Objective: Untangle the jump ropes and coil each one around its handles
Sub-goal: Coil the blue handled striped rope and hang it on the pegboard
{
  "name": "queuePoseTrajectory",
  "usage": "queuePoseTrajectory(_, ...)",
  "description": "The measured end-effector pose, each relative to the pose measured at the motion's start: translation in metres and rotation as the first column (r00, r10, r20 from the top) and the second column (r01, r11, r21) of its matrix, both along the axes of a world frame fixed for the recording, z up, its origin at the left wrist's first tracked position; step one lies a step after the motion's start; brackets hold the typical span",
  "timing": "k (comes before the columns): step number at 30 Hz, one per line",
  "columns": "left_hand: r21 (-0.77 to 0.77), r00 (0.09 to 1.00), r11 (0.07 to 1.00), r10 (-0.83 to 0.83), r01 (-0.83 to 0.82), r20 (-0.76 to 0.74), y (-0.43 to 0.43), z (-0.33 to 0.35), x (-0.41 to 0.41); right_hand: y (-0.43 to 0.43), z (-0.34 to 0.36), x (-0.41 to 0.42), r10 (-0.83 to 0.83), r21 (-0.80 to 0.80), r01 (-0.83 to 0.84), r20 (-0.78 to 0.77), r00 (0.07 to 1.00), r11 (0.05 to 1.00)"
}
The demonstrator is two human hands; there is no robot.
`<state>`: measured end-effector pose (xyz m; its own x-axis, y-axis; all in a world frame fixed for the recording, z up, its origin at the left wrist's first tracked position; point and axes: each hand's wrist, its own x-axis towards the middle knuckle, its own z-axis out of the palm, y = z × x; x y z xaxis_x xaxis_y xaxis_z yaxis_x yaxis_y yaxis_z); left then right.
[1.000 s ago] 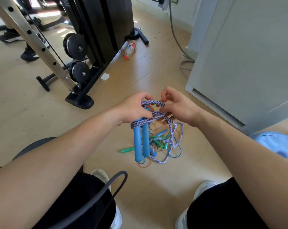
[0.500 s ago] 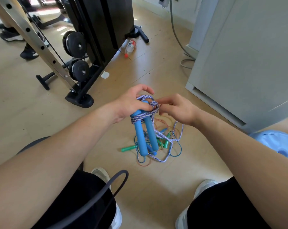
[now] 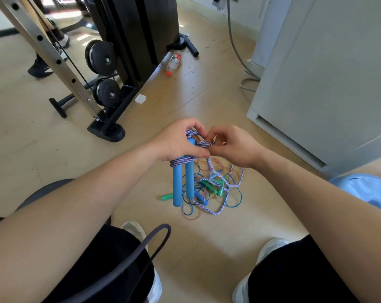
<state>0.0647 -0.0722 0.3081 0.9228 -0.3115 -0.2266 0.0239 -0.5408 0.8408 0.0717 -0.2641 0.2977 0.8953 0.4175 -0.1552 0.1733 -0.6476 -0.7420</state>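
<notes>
My left hand [image 3: 180, 142] grips the tops of two blue handles [image 3: 183, 182] that hang straight down above the floor. A purple-and-white braided rope [image 3: 183, 160] is wound in several turns round the upper part of the handles. My right hand [image 3: 231, 145] pinches the rope just right of the handles, and the loose rope [image 3: 220, 206] trails from there down to the floor. Below lies a tangle of thin blue and orange ropes [image 3: 235, 202] with green handles [image 3: 209, 185] in it.
A black weight machine [image 3: 128, 51] with a steel upright [image 3: 52, 55] stands at the back left. A plastic bottle [image 3: 174, 62] lies on the floor behind. A white cabinet [image 3: 327, 84] is to the right, a light blue disc [image 3: 368, 189] below it. My shoes [image 3: 135, 230] and knees fill the foreground.
Another turn of braided rope has gone round the handles. My right hand has moved in close to the left hand, and less loose rope hangs between them.
</notes>
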Motion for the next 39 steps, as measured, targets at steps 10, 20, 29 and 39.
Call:
queuePoseTrajectory(10, 0.288, 0.997, 0.956, 0.045, -0.063, 0.068, -0.009, -0.017, -0.004, 0.005, -0.009, -0.001, -0.086, -0.064, 0.095, 0.138, 0.987, 0.993)
queuePoseTrajectory(20, 0.438, 0.993, 0.896, 0.017, -0.067, 0.117, -0.003, -0.019, -0.003, 0.001, -0.008, -0.002, -0.009, 0.018, 0.006, 0.139, 0.99, 1.0)
queuePoseTrajectory(29, 0.439, 0.996, 0.898, -0.027, -0.013, 0.085, -0.001, -0.024, 0.003, -0.01, 0.01, 0.0, -0.049, -0.085, 0.066, 0.185, 0.981, 0.994)
queuePoseTrajectory(39, 0.51, 0.996, 0.86, -0.011, -0.033, 0.083, 0.029, -0.028, 0.012, -0.025, -0.001, 0.006, 0.027, -0.411, 0.091, 0.274, 0.961, 0.907)
